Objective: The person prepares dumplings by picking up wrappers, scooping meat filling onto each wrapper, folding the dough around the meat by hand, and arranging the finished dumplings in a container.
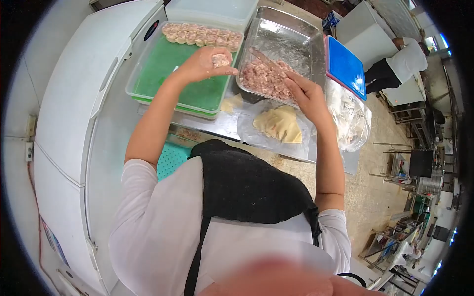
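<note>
My left hand [203, 65] is curled around a meat-filled dumpling [220, 60], above a green-lined plastic tray [158, 74]. Rows of similar dumplings [200, 35] stand along the tray's far end. My right hand [308, 96] grips a flat, narrow spatula [264, 59], its blade over the ground meat [266, 81]. That meat fills the near part of a deep metal pan [296, 32]. Between my arms, a stack of pale yellow wrappers [279, 123] lies on a plastic sheet, and a loose wrapper piece [231, 103] sits beside the tray.
Right of the pan are a blue-lidded container [345, 64] and a clear plastic bag [350, 118] with writing on it. A white freezer or refrigerator [74, 98] stands to the left. Below the table shows a turquoise perforated basket [170, 160]. Another person [405, 61] stands far right.
</note>
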The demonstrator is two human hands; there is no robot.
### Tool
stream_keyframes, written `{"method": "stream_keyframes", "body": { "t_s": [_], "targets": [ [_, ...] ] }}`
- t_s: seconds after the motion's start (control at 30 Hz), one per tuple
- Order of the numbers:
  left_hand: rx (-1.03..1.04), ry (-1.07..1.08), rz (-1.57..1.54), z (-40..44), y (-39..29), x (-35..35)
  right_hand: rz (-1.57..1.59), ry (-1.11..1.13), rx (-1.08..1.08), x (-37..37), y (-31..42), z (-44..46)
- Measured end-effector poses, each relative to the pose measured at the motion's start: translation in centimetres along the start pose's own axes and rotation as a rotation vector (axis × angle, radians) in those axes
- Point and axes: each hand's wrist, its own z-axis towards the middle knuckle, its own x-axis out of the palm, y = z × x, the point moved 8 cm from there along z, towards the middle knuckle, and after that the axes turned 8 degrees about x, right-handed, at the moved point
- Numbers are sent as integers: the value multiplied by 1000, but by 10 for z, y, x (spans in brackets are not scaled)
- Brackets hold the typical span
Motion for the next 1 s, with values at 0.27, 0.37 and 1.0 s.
{"method": "stream_keyframes", "body": {
  "t_s": [0.27,0.37,1.0],
  "targets": [
    [90,119,-21,-1,3,4,-370,101,-106,29,57,7],
    [90,77,-86,5,8,0,-438,-106,-175,20,81,-9],
    [-96,-90,218,-48,120,-104,-126,-86,34,14,-4,-29]
  ]
}}
